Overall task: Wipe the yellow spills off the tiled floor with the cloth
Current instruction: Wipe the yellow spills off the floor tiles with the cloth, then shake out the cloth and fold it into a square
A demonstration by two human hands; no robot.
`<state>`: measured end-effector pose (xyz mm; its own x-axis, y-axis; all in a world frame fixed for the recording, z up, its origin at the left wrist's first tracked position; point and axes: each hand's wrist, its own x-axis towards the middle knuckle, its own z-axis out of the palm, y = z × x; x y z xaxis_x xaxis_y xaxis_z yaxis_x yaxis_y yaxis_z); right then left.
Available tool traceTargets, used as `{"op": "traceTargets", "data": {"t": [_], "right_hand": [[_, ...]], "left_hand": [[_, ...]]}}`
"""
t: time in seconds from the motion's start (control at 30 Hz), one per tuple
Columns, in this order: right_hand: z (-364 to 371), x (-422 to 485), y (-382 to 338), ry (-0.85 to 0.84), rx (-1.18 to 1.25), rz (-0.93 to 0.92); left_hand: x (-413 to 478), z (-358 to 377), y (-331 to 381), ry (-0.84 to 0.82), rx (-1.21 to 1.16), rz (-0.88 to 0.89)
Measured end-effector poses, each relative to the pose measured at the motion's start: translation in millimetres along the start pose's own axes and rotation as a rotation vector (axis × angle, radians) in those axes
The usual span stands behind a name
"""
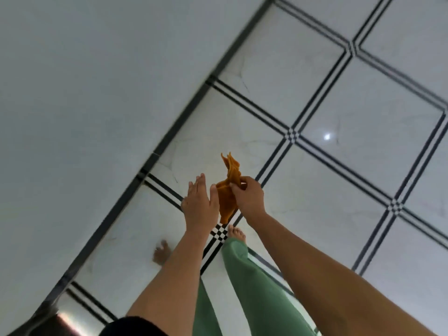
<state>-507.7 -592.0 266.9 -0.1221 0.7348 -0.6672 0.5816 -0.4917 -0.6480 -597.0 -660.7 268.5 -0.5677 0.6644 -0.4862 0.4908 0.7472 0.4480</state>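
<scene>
White tiled floor (363,98) with black double-line borders fills the right and centre of the head view; small checkered squares mark the points where the border lines cross. A plain pale wall (84,81) occupies the left side and meets the floor along a dark skirting strip (169,137). A bright light spot (327,136) reflects off one tile.

Cloth (228,197): orange-yellow, crumpled, held in the air above the floor, between the two hands. One end points up and away from the person; the other end hangs down below the hands.

Right hand (249,197): fingers curled, thumb and fingertips pinching the cloth near its middle.

Left hand (200,202): fingers straight and spread flat, palm turned toward the cloth. The thumb edge lies just beside the cloth; contact cannot be confirmed.

Both forearms are bare and extend from the lower edge of the frame. Below them are green trouser legs (254,287) and two bare feet (236,232) on the tiles; the left foot is blurred.

No yellow spill can be made out on the visible tiles.
</scene>
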Motion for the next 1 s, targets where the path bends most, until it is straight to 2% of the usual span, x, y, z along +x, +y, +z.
{"op": "traceTargets", "data": {"t": [0.2, 0.27, 0.33, 0.43, 0.7, 0.83, 1.0], "right_hand": [[-86, -118, -111, -0.325, -0.045, -0.208], [-113, -156, -130, -0.443, -0.059, -0.308], [-130, -178, -142, -0.509, -0.091, -0.377], [-161, -217, -150, -0.576, -0.142, -0.48], [-262, -283, -161, -0.691, -0.274, -0.67], [-322, -280, -170, -0.714, -0.307, -0.787], [-407, -246, -181, -0.723, -0.371, -0.943]], "left_hand": [[-117, -102, 72, 0.164, -0.258, -0.072], [-161, -124, 92, 0.228, -0.403, -0.059], [-187, -138, 110, 0.266, -0.54, -0.045], [-245, -145, 140, 0.408, -0.673, -0.02], [-357, -141, 226, 0.669, -0.698, -0.035], [-375, -125, 278, 0.734, -0.671, -0.039], [-369, -91, 365, 0.909, -0.67, -0.049]]}}
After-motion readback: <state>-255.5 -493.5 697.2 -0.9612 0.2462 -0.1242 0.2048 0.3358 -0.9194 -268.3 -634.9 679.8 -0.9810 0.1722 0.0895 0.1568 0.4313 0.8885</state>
